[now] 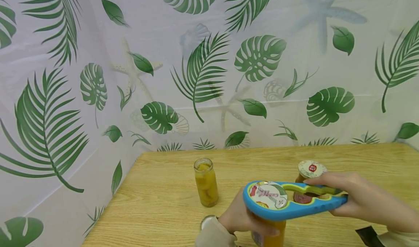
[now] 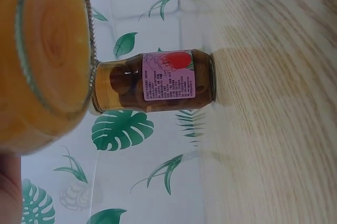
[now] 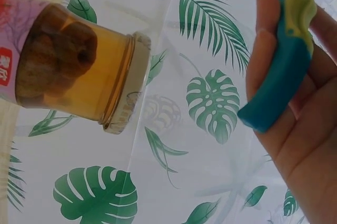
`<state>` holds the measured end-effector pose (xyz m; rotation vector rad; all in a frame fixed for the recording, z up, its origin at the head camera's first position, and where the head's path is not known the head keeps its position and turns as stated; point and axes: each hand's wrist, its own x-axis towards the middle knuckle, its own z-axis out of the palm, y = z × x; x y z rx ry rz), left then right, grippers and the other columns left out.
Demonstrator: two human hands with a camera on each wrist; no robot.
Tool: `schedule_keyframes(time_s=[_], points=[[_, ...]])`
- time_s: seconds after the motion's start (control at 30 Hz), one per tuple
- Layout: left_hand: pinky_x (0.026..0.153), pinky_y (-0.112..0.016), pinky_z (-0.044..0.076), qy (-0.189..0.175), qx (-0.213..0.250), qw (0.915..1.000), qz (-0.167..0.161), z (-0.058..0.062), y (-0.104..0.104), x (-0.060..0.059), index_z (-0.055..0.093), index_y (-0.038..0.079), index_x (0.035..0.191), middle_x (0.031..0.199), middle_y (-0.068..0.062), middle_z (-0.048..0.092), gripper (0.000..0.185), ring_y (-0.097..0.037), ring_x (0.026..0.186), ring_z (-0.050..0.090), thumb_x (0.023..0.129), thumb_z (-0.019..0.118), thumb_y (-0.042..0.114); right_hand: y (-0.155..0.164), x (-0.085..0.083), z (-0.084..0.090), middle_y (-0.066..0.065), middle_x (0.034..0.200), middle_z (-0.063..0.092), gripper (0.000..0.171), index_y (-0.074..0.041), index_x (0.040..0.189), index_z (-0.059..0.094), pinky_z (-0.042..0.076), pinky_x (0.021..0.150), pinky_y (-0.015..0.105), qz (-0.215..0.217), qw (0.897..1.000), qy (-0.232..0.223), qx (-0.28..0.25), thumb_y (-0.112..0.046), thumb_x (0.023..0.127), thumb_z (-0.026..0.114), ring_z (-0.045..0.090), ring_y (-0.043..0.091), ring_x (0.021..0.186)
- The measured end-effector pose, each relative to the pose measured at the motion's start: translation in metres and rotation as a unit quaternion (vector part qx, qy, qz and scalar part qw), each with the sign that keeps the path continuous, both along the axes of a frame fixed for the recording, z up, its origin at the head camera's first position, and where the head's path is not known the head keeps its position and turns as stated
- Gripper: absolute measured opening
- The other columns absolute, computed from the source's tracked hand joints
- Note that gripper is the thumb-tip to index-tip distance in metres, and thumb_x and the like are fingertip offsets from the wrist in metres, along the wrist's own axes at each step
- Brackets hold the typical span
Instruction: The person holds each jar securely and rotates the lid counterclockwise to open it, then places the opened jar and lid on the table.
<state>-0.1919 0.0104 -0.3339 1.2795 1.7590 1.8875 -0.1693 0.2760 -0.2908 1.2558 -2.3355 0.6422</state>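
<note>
My left hand (image 1: 239, 214) grips a jar of orange contents (image 1: 274, 236), whose rounded glass end fills the near side of the left wrist view. A blue and yellow-green jar opener (image 1: 294, 211) sits around the printed lid (image 1: 266, 195) of this jar. My right hand (image 1: 356, 194) holds the opener's two handles, with fingers wrapped about them in the right wrist view. Behind the handles stands a second jar (image 3: 73, 58) with brown contents, a pink label and a closed pale lid (image 1: 311, 168). The held jar's lower part is cut off in the head view.
An uncovered glass jar of yellow fruit (image 1: 207, 185) stands upright on the wooden table (image 1: 163, 196), left of my hands. Partly hidden by my left sleeve, a round lid (image 1: 207, 220) lies on the tabletop. A leaf-patterned sheet (image 1: 209, 76) hangs behind the table.
</note>
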Motion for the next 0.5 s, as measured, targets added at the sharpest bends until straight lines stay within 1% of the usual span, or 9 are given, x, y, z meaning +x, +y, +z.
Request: schedule_keyframes(time_s=[0.17,0.33,0.5], points=[[0.083,-0.03,0.045,-0.01,0.028,0.9996,0.001,0.0001,0.0019,0.0002,0.054,-0.004,0.11,0.101,-0.01,0.062,0.058,-0.006,0.086,0.057,0.056,0.07,-0.016,0.0011,-0.0006,-0.0009,-0.01,0.093,0.059,0.07,-0.019,0.109,0.059,0.031,0.052,0.011,-0.029,1.0,0.003,0.01,0.004,0.045,0.074,0.046,0.0,0.069],[0.083,-0.031,0.045,-0.018,0.032,0.9991,0.02,0.0014,0.003,0.0024,0.055,-0.001,0.11,0.101,-0.006,0.062,0.056,-0.008,0.087,0.058,0.058,0.071,-0.014,0.0031,-0.0017,-0.0026,-0.007,0.097,0.06,0.068,-0.02,0.109,0.06,0.037,0.054,0.014,-0.057,0.998,0.006,0.025,0.001,0.047,0.077,0.05,0.001,0.075],[0.081,-0.029,0.046,0.01,0.029,0.9978,0.059,0.0019,0.0041,0.0032,0.056,0.001,0.11,0.099,-0.003,0.062,0.059,-0.007,0.087,0.058,0.055,0.073,-0.013,0.003,-0.0021,-0.0029,-0.008,0.097,0.06,0.064,-0.019,0.107,0.061,0.043,0.057,0.017,-0.084,0.996,0.009,0.034,-0.002,0.047,0.08,0.053,0.002,0.08]])
